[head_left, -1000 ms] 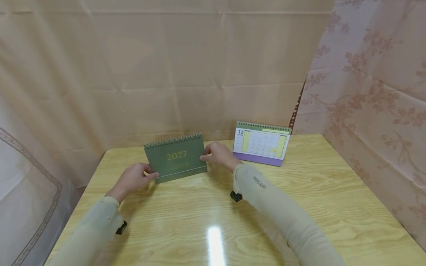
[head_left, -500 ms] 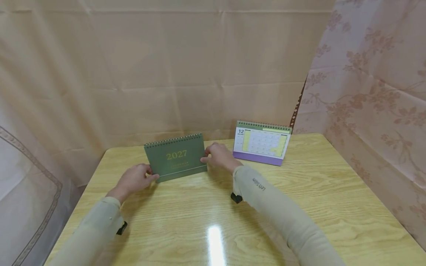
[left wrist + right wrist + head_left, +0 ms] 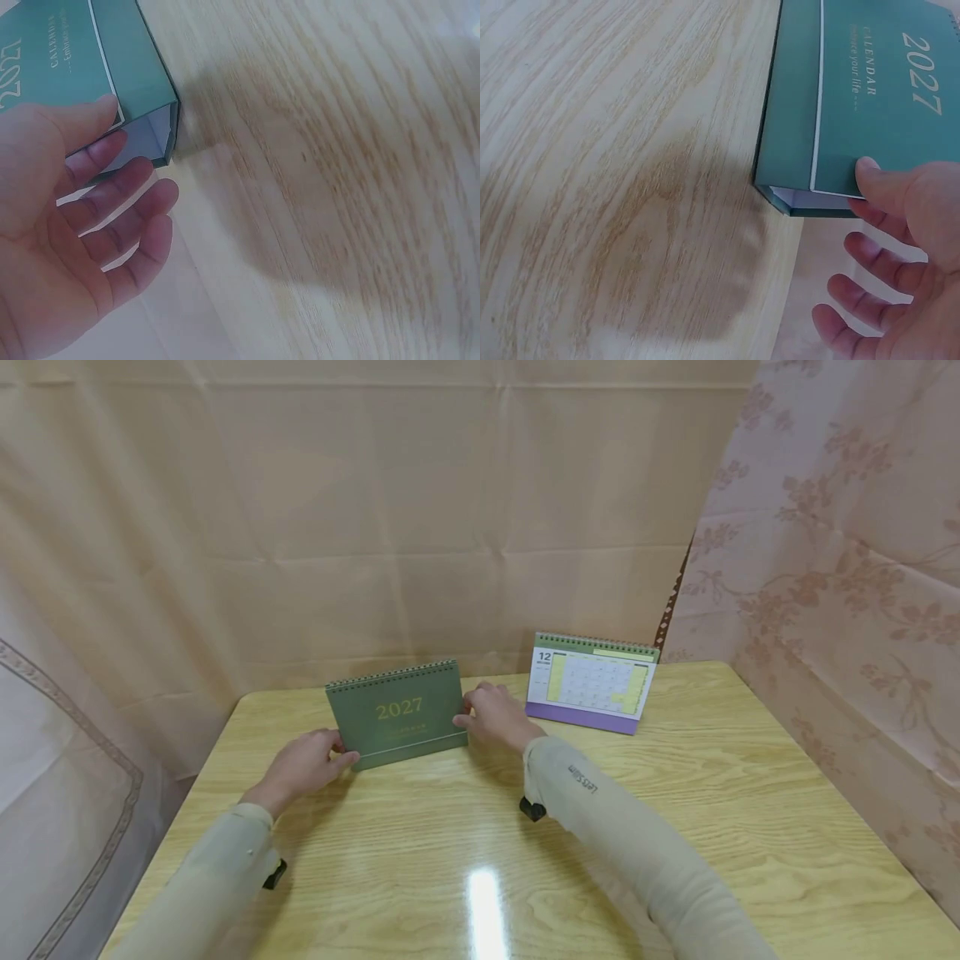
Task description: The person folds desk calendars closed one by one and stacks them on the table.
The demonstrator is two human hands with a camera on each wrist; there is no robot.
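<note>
A green desk calendar [image 3: 397, 714] with gold 2027 lettering and a spiral-bound top stands tilted on its base toward the back left of the table. My left hand [image 3: 303, 766] pinches its lower left edge, and in the left wrist view the thumb [image 3: 97, 120] lies on the front cover while the other fingers are at the open side. At the opposite edge my right hand [image 3: 495, 717] grips likewise, its thumb [image 3: 874, 176] on the cover in the right wrist view. The calendar's back is hidden in the head view.
To the right of my right hand stands a second desk calendar [image 3: 592, 681], showing month 12 above a purple base strip. Both are on a wooden table [image 3: 390, 852]. A beige curtain [image 3: 360, 510] hangs behind it, and a flowered one [image 3: 847, 568] at the right.
</note>
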